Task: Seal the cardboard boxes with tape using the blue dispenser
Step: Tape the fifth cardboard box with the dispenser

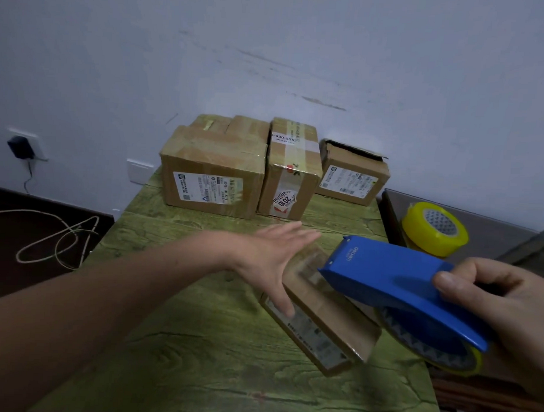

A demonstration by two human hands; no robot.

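Closest to me, the right hand (508, 303) has its fingers curled round the rear of the blue dispenser (394, 281), thumb laid along the top, and holds it tilted over the right end of the small flat cardboard box (319, 318); I can't tell whether its nose touches the card. The dispenser looks like light, stiff, smooth plastic, best taken just where it is held, well back from the cutting end, and the tape roll (438, 350) seated under it has a yellowish rim. White lettering near its nose seems to read "deli", though upside down from here. The small box lies askew on the green wood-grain table (182, 341), looks light and easily dented, and would likely skate under the pull of tape, so it wants pinning flat by its top; its side label is too blurred to read. The left hand (275, 255) is spread with straight fingers over the box's far end, gripping nothing; whether it presses or hovers I can't say. Further back a spare yellow tape roll (434, 233) sits off to the right, then three boxes against the wall: a large box (213, 173) with a white shipping label, a taped middle box (292, 169) showing "0-030-555" and a red sticker "2010", and a smaller box (352, 174) whose top flap gapes
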